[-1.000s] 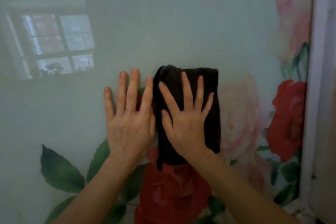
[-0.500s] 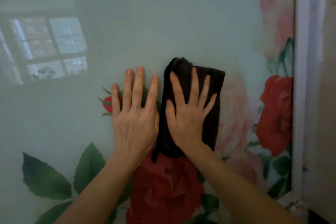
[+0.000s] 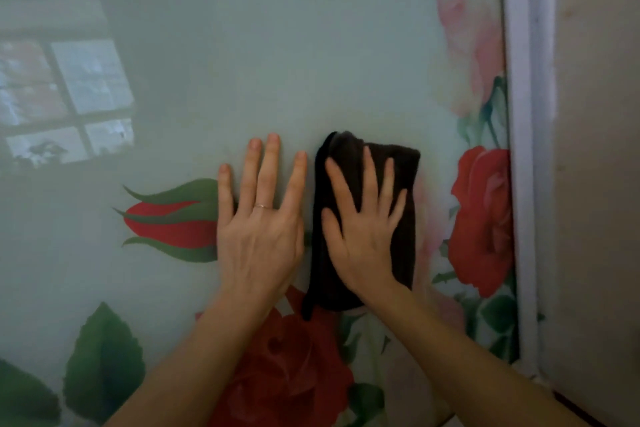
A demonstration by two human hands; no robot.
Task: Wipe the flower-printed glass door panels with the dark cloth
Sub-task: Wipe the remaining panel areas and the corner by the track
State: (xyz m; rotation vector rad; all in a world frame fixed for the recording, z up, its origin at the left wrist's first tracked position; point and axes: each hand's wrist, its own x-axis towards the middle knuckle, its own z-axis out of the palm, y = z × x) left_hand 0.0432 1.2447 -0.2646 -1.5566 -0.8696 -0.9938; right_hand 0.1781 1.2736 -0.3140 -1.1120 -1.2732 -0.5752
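The glass door panel (image 3: 277, 45) fills the view, pale green with printed red and pink roses and green leaves. A folded dark cloth (image 3: 405, 218) lies flat against it at the centre right. My right hand (image 3: 363, 229) presses the cloth onto the glass with spread, straight fingers. Just left of the cloth, my left hand (image 3: 259, 229) rests flat on the bare glass, fingers straight, a ring on one finger. It partly covers a red rosebud (image 3: 169, 218).
The panel's white frame (image 3: 523, 149) runs vertically at the right, with a beige surface (image 3: 595, 149) beyond it. A window reflection (image 3: 65, 100) shows on the glass at the upper left. A large red rose (image 3: 481, 218) sits between the cloth and the frame.
Both hands and the cloth have slid right across the glass, closer to the white frame. More of the red rosebud now shows left of my left hand.
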